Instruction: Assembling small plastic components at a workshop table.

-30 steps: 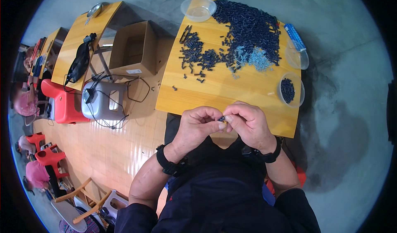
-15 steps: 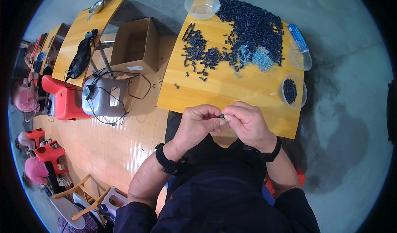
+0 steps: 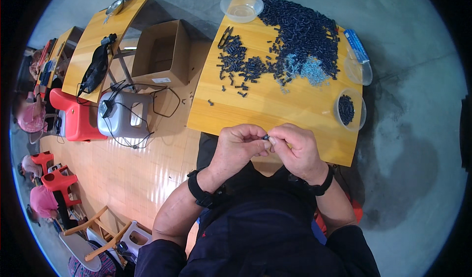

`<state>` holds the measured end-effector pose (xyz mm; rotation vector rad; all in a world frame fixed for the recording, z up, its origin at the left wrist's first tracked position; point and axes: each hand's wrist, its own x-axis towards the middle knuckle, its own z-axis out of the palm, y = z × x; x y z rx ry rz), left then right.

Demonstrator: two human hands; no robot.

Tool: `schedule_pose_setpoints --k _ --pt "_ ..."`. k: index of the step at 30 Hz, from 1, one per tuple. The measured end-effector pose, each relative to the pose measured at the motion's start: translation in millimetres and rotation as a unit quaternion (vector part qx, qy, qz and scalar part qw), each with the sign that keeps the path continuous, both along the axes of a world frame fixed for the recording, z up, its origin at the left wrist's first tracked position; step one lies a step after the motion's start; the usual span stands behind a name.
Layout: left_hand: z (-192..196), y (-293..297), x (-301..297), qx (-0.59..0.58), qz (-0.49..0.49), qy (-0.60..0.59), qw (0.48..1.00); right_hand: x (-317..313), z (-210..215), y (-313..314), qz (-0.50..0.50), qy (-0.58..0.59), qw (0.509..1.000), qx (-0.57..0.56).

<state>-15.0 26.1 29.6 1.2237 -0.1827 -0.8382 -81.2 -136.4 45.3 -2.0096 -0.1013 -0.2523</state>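
My left hand [image 3: 237, 146] and my right hand [image 3: 296, 149] meet fingertip to fingertip over the near edge of a small wooden table [image 3: 268, 105]. Between them they pinch one small dark piece [image 3: 266, 137]. Far across the table lies a heap of dark small parts [image 3: 302, 31] with a patch of silvery screws [image 3: 307, 73] at its near side. A clear dish [image 3: 350, 111] at the right holds several dark pieces. Both wrists wear black bands.
An empty clear bowl [image 3: 242, 6] and small scissors [image 3: 225, 36] lie at the table's far left. A second clear dish [image 3: 358, 70] and a blue packet [image 3: 356, 45] are at the right. An open cardboard box [image 3: 162, 53], a grey stool [image 3: 123, 115], a red chair [image 3: 73, 117] and seated people stand at my left.
My hands stay together at the table edge with only small finger movements on the piece. Nothing else has moved.
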Motion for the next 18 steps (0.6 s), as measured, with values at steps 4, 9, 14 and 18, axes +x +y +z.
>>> schedule_pose_setpoints --k 4,9,14,18 --pt "-4 3 2 0.035 -0.023 -0.006 0.999 0 -4 1 0.002 -0.013 1.000 -0.012" --pt "2 7 12 0.040 -0.074 0.007 0.996 2 -5 0 -0.002 -0.011 1.000 -0.004" --pt "0 8 17 0.055 -0.080 0.022 0.995 7 -3 0 0.017 -0.027 0.999 -0.017" --pt "-3 10 19 0.067 -0.080 0.034 0.994 9 -5 2 0.029 -0.045 0.998 -0.046"
